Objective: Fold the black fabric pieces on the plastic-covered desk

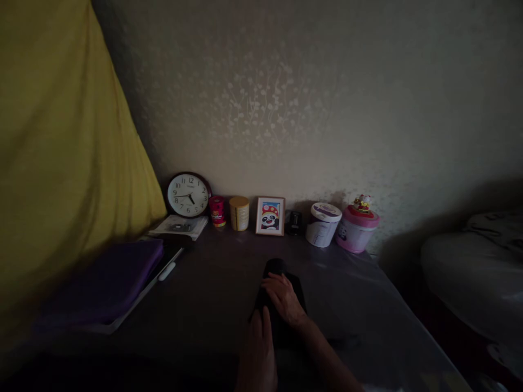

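A dark, soft black object (pixel 277 268), perhaps folded cloth or a pouch, lies in the middle of the dark table (pixel 212 294). My right hand (pixel 284 298) rests on top of it with its fingers lying flat and spread to the left. My left hand (pixel 258 351) lies flat just below, fingers stretched forward and touching the near left edge of the black object. The dim light hides what the object is.
Along the wall stand a round clock (pixel 188 194), a red tin (pixel 217 210), a yellow tin (pixel 239 213), a framed panda picture (pixel 270 216), a white tub (pixel 323 224) and a pink tub (pixel 358 227). A purple folder (pixel 106 283) lies left, beside a yellow curtain (pixel 61 163).
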`<state>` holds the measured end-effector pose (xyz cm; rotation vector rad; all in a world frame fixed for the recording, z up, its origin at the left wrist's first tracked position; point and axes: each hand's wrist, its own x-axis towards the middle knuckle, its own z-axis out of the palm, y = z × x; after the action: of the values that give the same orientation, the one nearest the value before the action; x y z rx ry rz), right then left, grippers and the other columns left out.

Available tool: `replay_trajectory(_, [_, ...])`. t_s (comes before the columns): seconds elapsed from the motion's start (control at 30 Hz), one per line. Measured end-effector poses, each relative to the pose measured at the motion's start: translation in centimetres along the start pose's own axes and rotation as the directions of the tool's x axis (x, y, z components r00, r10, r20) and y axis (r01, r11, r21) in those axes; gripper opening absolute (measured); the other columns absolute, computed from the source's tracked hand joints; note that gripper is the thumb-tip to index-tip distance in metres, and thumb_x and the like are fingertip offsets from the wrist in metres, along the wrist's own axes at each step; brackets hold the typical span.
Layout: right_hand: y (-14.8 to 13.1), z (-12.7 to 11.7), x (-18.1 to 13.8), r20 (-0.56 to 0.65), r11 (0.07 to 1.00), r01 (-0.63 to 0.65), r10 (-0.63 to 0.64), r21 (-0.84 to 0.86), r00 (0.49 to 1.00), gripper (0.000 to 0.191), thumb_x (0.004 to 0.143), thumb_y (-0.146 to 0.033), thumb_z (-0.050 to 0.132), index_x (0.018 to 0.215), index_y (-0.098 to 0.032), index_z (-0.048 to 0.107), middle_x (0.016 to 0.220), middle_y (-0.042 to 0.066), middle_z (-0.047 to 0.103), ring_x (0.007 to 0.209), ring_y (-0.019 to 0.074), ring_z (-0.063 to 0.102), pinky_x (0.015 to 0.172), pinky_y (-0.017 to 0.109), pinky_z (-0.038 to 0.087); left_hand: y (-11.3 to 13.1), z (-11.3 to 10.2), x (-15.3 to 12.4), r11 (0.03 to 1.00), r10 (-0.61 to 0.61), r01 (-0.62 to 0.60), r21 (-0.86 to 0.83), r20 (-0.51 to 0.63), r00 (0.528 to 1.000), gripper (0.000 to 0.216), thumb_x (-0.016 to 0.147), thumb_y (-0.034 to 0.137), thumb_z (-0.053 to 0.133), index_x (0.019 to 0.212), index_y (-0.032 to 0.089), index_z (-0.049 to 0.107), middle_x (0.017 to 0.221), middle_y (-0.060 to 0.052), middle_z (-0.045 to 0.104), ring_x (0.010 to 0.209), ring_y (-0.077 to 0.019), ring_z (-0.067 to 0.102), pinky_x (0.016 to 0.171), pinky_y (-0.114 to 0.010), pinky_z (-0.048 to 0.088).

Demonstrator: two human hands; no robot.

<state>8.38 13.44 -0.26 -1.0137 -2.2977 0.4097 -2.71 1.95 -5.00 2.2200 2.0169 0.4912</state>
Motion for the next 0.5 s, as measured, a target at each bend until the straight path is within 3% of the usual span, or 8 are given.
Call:
replay_trajectory(0.17, [3.6,0.2,4.2,-0.005,0.995,-0.035,0.035,-0.091,0.999,0.033,0.092,-0.026,0.032,0.104,-0.024,0.063,0.114,0.004,0.063,0.122,0.0174,0.042,0.104,0.046,0.024,0.0,-0.3,0.3,0.999,-0.028,0.029,0.03,-0.008,1.0,0.079,0.066,-0.005,0.03,0.14,0.012,0.01,0.14,-0.018,0.033,0.127,-0.0267,0.034,0.099,-0.041,0.035])
replay_trajectory(0.27, [4.5,-0.3,5.3,-0.066,0.98,-0.131,0.122,-0.152,0.99,0.032,0.091,-0.025,0.035,0.109,-0.022,0.06,0.12,0.006,0.06,0.123,0.0185,0.043,0.102,0.044,0.029,0.0,-0.3,0.4,0.998,-0.04,0.039,0.048,0.02,0.999,0.078,0.066,-0.004,0.029,0.14,0.013,0.011,0.141,-0.017,0.033,0.127,-0.0267,0.034,0.099,-0.041,0.035])
replay_trajectory(0.4, [2.7,-0.8,3.6,-0.269,0.965,-0.212,0.166,-0.152,0.949,0.032,0.09,-0.027,0.036,0.113,-0.017,0.057,0.121,0.01,0.058,0.116,0.0193,0.048,0.101,0.041,0.033,0.2,0.1,0.3,0.996,-0.064,0.066,0.057,-0.028,0.998,0.076,0.068,-0.003,0.027,0.14,0.013,0.01,0.14,-0.017,0.034,0.127,-0.0254,0.035,0.099,-0.039,0.035])
replay_trajectory(0.5, [0.6,-0.3,1.4,-0.237,0.992,-0.091,0.068,-0.087,0.969,0.032,0.091,-0.027,0.034,0.106,-0.018,0.061,0.11,0.008,0.064,0.11,0.0173,0.052,0.098,0.037,0.037,0.2,0.4,0.2,0.997,-0.055,0.058,0.044,-0.058,0.997,0.08,0.066,-0.005,0.028,0.141,0.012,0.006,0.141,-0.017,0.032,0.128,-0.0238,0.034,0.1,-0.037,0.035])
